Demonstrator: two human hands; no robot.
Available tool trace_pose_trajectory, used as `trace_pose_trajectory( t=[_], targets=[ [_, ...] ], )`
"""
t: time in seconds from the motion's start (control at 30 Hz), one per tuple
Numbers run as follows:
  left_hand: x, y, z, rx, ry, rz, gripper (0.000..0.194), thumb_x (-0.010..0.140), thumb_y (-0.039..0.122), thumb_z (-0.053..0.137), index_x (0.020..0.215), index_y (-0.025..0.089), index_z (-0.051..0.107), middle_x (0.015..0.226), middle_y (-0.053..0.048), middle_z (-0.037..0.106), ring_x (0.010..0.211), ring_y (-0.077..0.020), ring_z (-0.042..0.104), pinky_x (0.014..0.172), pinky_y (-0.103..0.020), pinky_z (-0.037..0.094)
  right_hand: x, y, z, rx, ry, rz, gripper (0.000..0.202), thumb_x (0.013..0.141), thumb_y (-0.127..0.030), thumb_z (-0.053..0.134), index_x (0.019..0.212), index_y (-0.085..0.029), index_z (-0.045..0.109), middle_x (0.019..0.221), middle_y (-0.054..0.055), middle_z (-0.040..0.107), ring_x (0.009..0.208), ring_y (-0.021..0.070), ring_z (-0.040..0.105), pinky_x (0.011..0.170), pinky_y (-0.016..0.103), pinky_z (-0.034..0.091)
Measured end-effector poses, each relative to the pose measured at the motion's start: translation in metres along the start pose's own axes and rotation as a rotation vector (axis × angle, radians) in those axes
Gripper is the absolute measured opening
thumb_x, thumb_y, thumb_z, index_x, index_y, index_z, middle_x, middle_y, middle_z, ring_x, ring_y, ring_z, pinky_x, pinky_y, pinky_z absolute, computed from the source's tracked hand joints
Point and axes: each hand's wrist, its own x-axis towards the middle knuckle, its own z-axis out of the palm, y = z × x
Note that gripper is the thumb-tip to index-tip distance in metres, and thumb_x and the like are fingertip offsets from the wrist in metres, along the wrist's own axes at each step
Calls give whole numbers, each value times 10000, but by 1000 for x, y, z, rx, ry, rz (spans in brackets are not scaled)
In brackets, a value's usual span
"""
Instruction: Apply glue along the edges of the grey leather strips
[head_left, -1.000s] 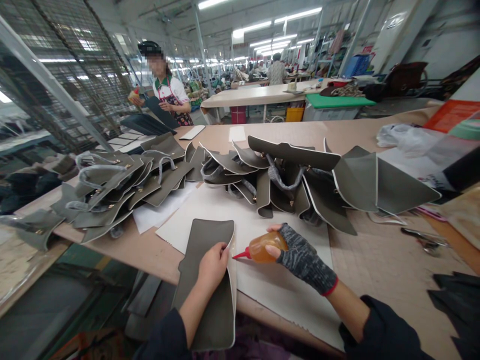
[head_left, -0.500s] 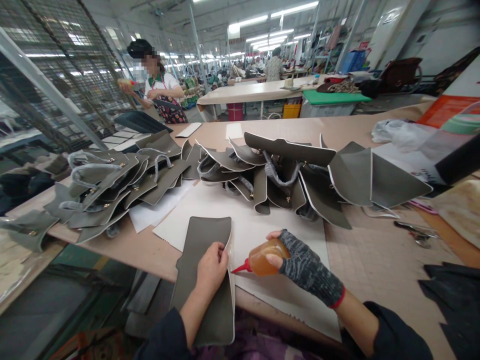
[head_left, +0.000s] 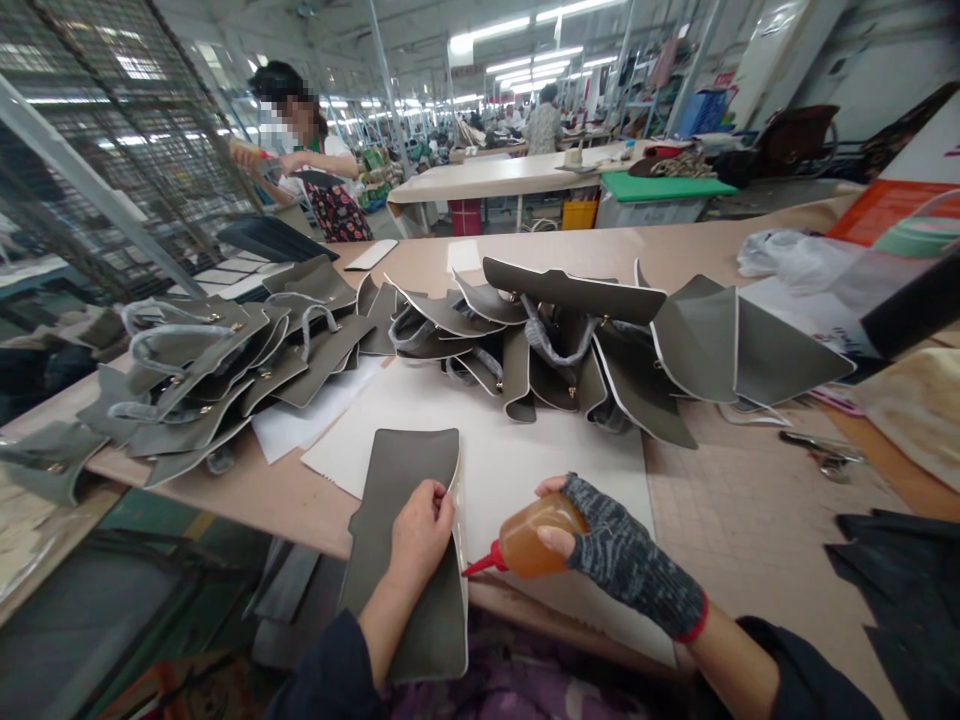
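Note:
A grey-green leather panel point(head_left: 409, 460) with pale edges lies at the table's front, its near end jutting past the edge. My bare left hand point(head_left: 424, 525) rests on it, thumb and fingers pinching its right edge, where the layers part slightly. In my right hand point(head_left: 626, 550), in a grey fingerless knit glove with a red cuff, is a glue bottle point(head_left: 536, 535) of amber liquid. The bottle is tilted left, and its red nozzle tip meets the panel's right edge below my left fingers. A white sheet point(head_left: 570, 460) lies beneath the bottle.
Several grey-green bag pieces with wrapped handles point(head_left: 555, 350) are heaped across the table's middle, and more point(head_left: 202, 360) at the left. Metal scissors or clippers point(head_left: 821, 450) and black pieces point(head_left: 900, 580) lie at right. A co-worker point(head_left: 326, 160) stands at back left holding a bottle.
My right hand has brought the bottle nearer to me, its nozzle sliding down along the panel's right edge. My left hand keeps its pinch. The camera view has shifted slightly.

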Motion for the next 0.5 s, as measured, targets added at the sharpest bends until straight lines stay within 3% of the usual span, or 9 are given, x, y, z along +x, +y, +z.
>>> trace_pose_trajectory(
  t=[0.23,0.5],
  targets=[
    [0,2,-2,1,1,-8,105,841,266,416,778,211,479,681,18,525,631,-127,501,608,-234,349,-9,-1,-1,46,-4,17,349,786,-411,570,1073,-224,500,1040,80,609,957,243,591,859,414,483],
    [0,2,-1,13,-1,0,97,839,262,419,780,211,478,705,11,535,646,-129,510,617,-236,358,-14,-4,-7,75,-132,81,374,773,-457,563,1062,-223,515,980,54,611,895,234,589,816,411,473]
  ],
)
